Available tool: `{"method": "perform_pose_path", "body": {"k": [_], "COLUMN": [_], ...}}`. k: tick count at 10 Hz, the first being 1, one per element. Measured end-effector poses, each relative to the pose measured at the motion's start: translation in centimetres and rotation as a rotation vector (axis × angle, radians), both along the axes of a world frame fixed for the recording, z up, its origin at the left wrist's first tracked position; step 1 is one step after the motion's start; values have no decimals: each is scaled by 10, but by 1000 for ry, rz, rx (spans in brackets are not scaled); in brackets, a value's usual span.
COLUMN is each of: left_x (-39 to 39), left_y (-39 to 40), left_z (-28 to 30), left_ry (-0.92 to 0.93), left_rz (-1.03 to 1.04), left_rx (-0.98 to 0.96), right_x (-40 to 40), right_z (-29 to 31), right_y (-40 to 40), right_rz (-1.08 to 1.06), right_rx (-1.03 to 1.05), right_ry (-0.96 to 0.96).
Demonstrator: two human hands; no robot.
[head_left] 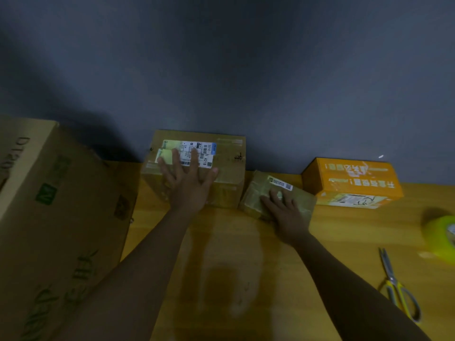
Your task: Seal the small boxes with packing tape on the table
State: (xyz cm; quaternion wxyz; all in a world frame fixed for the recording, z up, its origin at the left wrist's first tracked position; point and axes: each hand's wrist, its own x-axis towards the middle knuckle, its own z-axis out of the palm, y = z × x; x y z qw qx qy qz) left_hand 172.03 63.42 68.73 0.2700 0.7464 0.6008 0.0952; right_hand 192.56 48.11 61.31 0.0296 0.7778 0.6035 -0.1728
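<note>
Orange box (352, 180), yellow-green tape roll (443, 236), yellow-handled scissors (396, 286), grey-blue wall (246, 70).

table (221, 267): wood I saw, smooth, faintly glossy
brown boxes (229, 166): matt cardboard, paper labels
orange box (352, 178): printed cardboard
scissors (396, 289): metal blades, yellow plastic handles
tape roll (440, 235): glossy plastic

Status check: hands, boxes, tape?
Left hand flat on labelled box. Right hand flat on small box. Tape roll, scissors untouched, far right.
</note>
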Motion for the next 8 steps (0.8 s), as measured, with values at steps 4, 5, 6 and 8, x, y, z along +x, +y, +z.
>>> {"method": "perform_pose_path", "body": {"k": [4, 5, 6, 8], "left_x": [-17, -14, -8, -5], "left_y": [-7, -4, -1, 4], "left_z": [-1, 1, 5, 18], "left_ry": [92, 40, 71, 259], "left_rz": [1, 21, -5, -39], "left_rx": [58, 7, -20, -58], "right_x": [0, 5, 10, 4], "right_z": [-6, 10, 17, 43], "right_y": [-1, 31, 52, 56], "right_rz": [216, 154, 69, 14], "right_rx": [99, -9, -46, -106], "right_ry": [-19, -103, -137, -99]}}
